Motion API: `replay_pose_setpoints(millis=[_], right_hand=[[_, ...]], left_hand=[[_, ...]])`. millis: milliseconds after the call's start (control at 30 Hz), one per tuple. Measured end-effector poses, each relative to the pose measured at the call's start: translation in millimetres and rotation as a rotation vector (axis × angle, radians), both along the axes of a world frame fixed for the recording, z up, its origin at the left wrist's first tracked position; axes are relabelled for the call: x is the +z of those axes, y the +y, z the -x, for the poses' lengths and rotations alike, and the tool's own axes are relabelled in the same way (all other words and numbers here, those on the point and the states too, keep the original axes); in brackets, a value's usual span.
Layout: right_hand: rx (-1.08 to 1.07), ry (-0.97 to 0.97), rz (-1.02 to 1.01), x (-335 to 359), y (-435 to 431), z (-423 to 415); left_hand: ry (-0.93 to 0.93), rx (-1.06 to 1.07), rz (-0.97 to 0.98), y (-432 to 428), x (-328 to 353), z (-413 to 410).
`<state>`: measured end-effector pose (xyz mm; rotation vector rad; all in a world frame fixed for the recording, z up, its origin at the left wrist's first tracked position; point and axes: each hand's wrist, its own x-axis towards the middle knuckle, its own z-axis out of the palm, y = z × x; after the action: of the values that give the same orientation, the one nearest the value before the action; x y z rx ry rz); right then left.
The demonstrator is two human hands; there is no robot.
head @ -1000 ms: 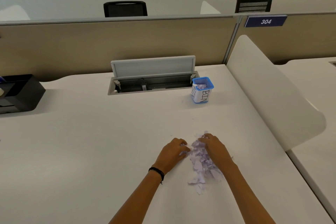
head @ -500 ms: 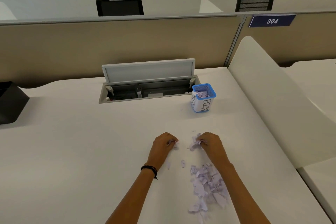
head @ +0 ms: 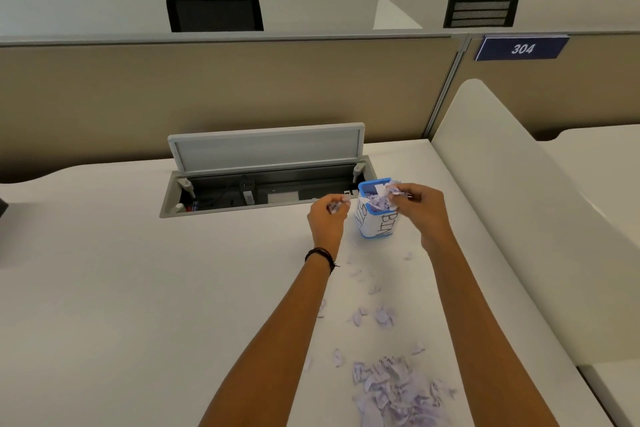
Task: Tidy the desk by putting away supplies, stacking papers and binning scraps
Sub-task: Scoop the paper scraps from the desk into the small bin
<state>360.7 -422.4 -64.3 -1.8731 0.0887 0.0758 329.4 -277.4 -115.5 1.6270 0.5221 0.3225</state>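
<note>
Head view: we look down along both forearms at the far half of the bench (head: 138, 288).
Left grip: our left grip (head: 327, 218) is curled together on a few paper scraps (head: 334, 207), pinched at the fingertips. It is held just left of the bin and above the bench.
Right grip: our right grip (head: 420, 211) is clamped on a larger wad of scraps over the bin's open mouth. We cannot tell whether the wad touches the rim.
Bin: the small blue-rimmed bin (head: 382, 225), wrapped in white paper lettered "BIN", stands upright between our two grips. Scraps heap above its rim.
Scrap pile: the scrap pile (head: 394, 388) lies on the bench near us, beside our right forearm and well apart from the bin.
Loose bits: loose bits (head: 381, 315) trail across the bench from the pile towards the bin.
Cable tray: the cable tray (head: 263, 194) is sunk into the bench just behind the bin, with its lid (head: 266, 149) standing open.
Wristband: a dark wristband (head: 320, 255) sits on our left wrist.
Behind: a tan partition (head: 225, 90) carries a blue "304" sign (head: 521, 48).
</note>
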Motion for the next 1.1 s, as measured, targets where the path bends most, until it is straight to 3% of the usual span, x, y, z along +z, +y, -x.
replay_pose_setpoints(millis=[233,367,467,700,900,1100], right_hand=[[0.072,-0.034,0.308,-1.4,9.8,-24.4],[0.176,0.034,0.321,0.6,15.6,-31.1],[0.178,0.023,0.519,2.8,20.3,-36.3],[0.319,-0.048,0.543,13.1,12.5,-39.4],[0.130,-0.247,0.520,17.8,-7.7,-22.5],[-0.073,-0.388,0.453,-12.6,-28.2,13.7]], left_hand=[[-0.081,-0.055,0.008,-20.6,9.1,-19.9],[-0.090,-0.080,-0.104,-24.6,12.7,-24.6],[-0.094,-0.125,-0.201,-26.0,19.1,-26.8],[-0.073,-0.361,-0.196,-36.6,42.0,-22.5],[-0.032,-0.480,-0.179,-35.0,51.1,-18.3],[-0.106,-0.415,-0.226,-27.0,48.0,-13.5]])
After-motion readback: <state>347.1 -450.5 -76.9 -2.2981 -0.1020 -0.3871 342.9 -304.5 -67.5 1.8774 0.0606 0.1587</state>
